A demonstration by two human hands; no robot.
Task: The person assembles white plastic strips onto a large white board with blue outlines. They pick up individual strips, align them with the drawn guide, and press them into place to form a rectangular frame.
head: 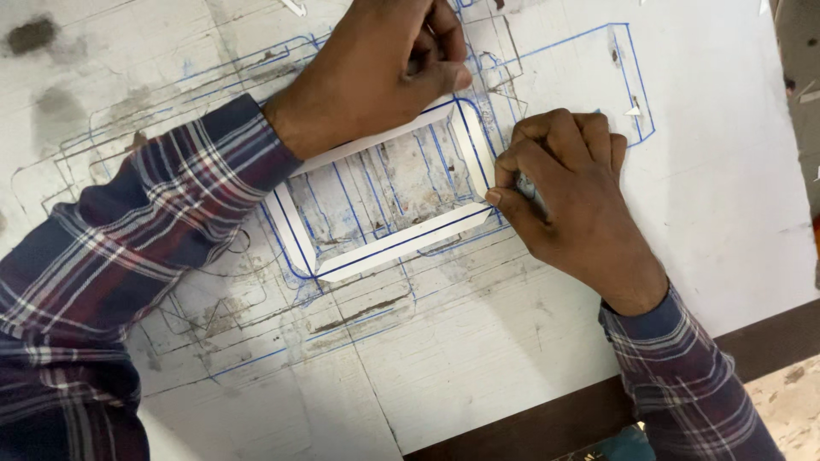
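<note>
A white rectangular paper frame [401, 243] with blue pen lines lies flat on a scored, ink-marked white board [478, 358]. My left hand [376, 72] presses down on the frame's far edge, fingers curled near its far right corner. My right hand [572, 201] is closed around a thin dark tool [527, 189], mostly hidden in the fist, its tip at the frame's right corner. Both forearms wear a dark plaid shirt.
The board carries many old blue outlines and cut marks, with a larger blue rectangle [636, 85] drawn at the far right. A dark brown table edge [769, 341] runs along the board's near right side. Small white paper scraps [634, 110] lie near the far edge.
</note>
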